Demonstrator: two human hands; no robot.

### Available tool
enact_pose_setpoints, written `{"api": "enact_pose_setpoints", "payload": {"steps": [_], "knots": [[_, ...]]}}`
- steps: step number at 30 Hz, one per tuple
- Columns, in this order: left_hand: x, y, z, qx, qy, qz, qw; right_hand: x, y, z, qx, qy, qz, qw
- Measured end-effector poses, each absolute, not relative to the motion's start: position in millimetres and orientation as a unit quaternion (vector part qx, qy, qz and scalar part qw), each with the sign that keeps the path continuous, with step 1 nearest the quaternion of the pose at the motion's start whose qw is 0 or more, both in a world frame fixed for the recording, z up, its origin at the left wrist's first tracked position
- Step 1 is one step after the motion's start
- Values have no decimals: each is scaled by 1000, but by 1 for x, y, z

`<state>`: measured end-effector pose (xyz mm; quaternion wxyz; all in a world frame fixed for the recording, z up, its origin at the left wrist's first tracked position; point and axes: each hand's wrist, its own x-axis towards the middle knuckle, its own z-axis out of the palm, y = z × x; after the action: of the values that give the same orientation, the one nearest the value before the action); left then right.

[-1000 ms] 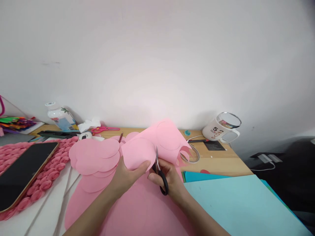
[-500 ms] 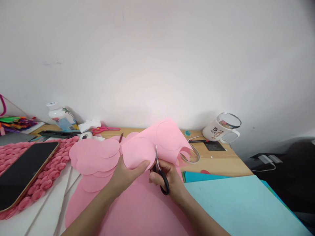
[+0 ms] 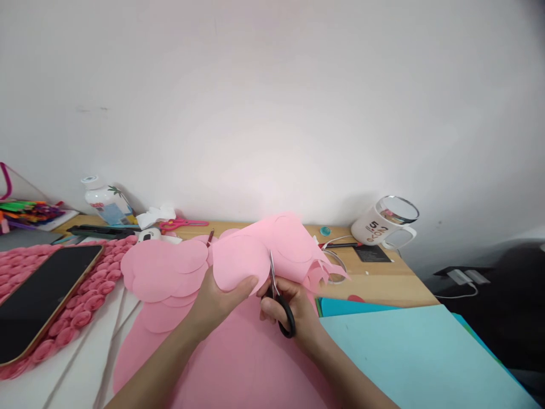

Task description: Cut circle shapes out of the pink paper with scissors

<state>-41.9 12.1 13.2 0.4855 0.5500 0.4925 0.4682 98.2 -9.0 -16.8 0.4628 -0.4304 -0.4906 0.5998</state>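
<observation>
Head view: left hand (image 3: pixel 221 304) pinches the near edge of the pink sheet (image 3: pixel 240 261), thumb on top. Right hand (image 3: pixel 301 309) grips the scissors (image 3: pixel 289 325) by their black handles, blades pointing away from the person, at the sheet's rounded part. The sheet is held up, centre, above more pink paper (image 3: pixel 238 369); its right end hangs in ragged strips. Overlapping discs (image 3: pixel 164 267) lie just left, blue paper (image 3: pixel 417 352) right.

Your L forearm (image 3: pixel 159 360), approx 7 o'clock, & R forearm (image 3: pixel 347 360), approx 5 o'clock, are bare, slim, tapering twd the wrists (image 3: pixel 314 336). Your L hand (image 3: pixel 216 305) & R hand (image 3: pixel 304 313): bare too, w/ slender fingers (image 3: pixel 290 287).
</observation>
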Motion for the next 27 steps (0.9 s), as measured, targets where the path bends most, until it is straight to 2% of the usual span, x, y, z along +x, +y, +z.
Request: {"api": "enact_pose_setpoints", "payload": {"steps": [18,22,27], "knots": [[-47,15,9,559,481,457,497,98,-9,-19,-455,-495,592,443],[-46,14,10,542,485,489,481,99,-9,-22,-443,-501,595,446],[-49,15,13,563,505,443,481,99,-9,-24,-435,-498,600,451]]}}
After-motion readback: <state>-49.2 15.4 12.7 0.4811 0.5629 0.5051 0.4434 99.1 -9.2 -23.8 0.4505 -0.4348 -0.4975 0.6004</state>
